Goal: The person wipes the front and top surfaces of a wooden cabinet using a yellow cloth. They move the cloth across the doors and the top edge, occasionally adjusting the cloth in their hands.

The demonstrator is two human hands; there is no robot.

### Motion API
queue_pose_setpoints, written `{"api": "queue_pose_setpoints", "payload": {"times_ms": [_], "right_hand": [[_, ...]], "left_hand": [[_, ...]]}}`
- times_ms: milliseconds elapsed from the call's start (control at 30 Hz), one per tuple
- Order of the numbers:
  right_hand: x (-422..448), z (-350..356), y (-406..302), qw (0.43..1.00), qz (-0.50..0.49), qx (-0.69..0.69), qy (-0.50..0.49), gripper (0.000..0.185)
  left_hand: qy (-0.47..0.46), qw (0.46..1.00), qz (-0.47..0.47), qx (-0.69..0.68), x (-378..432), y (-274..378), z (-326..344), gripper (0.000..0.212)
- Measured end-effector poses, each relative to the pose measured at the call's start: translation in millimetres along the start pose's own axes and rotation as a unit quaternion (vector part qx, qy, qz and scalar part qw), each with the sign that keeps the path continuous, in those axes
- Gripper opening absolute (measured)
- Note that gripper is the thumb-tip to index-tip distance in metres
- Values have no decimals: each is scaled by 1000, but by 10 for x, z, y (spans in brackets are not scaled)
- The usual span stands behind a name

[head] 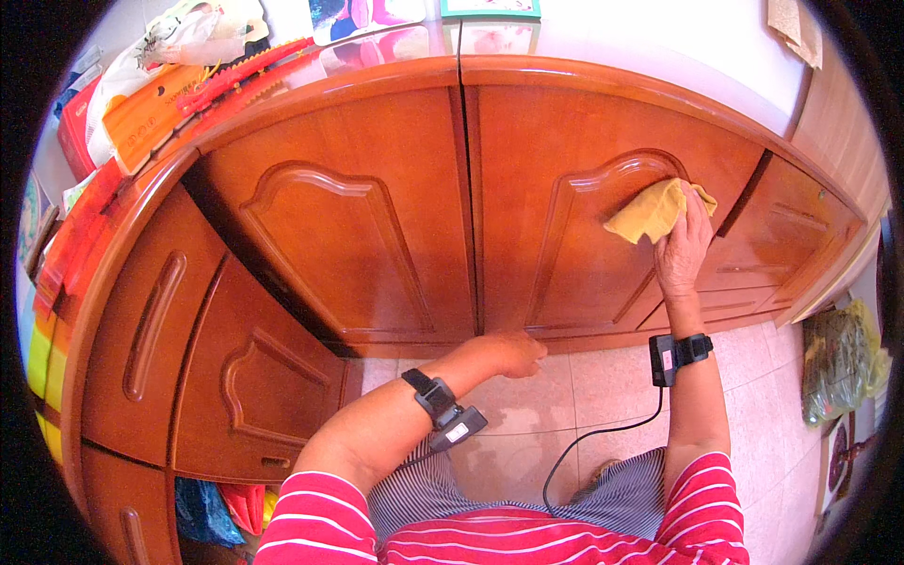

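Observation:
My right hand [685, 244] holds a folded yellow cloth [650, 210] against the upper part of the right wooden cabinet door [607, 127]. The cloth covers part of the raised arched moulding there. My left hand [521, 354] hangs low, near the bottom edge of the cabinet and above the tiled floor. No object shows in it, and its fingers are mostly turned from view. The left cabinet door [353, 233], of the same glossy reddish-brown wood, stands beside the right one.
Red and orange packaging [152, 106] lies on the cabinet's top at left. Plastic bags [208, 510] fill an open compartment at lower left. A clear plastic bag [840, 360] sits on the floor at right. A black cable [600, 432] trails from my right wrist device [664, 360].

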State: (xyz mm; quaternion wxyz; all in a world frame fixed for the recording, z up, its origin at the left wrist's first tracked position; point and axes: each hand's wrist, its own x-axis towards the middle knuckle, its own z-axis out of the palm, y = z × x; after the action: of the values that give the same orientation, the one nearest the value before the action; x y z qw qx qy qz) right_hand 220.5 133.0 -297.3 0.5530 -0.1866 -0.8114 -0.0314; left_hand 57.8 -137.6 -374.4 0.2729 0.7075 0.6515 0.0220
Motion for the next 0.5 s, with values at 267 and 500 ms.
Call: {"api": "queue_pose_setpoints", "payload": {"times_ms": [267,500], "right_hand": [[-296,144,404,1000,3,0,7,51],[-165,184,127,977,-184,-82,72,41]], "left_hand": [[-23,999,4,28,16,-36,-7,37],[-13,1000,7,26,13,-85,24,34]]}}
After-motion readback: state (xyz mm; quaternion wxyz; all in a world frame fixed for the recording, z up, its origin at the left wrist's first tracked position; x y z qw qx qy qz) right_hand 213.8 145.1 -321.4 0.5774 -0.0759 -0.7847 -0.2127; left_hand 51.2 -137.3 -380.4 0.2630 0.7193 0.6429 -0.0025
